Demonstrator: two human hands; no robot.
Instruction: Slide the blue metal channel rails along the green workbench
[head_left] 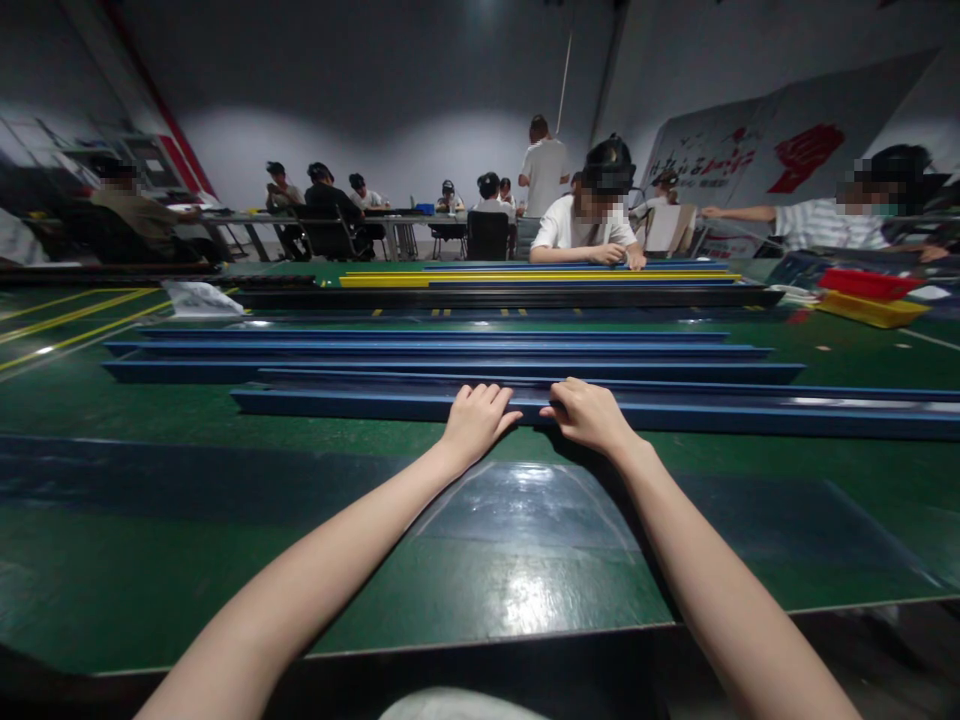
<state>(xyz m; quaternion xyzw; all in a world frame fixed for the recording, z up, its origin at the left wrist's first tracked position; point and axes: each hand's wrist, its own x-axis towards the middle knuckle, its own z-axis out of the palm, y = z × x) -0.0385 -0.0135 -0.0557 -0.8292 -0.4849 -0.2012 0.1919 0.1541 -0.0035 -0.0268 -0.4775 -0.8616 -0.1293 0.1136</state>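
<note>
A long blue channel strip lies crosswise on the green table in front of me and runs out of view on the right. My left hand grips its near wall, with the fingers over the top edge and the thumb on the near side. A short way to the right, my right hand is closed on the same strip, fingers curled over its edge. What lies under the right fingers is hidden. Just behind are several more blue channel strips, parallel to the held one.
Farther back on the green table lie a black strip and a yellow strip. Red and yellow trays stand at the right. A person works across the table; a clear sheet lies near me.
</note>
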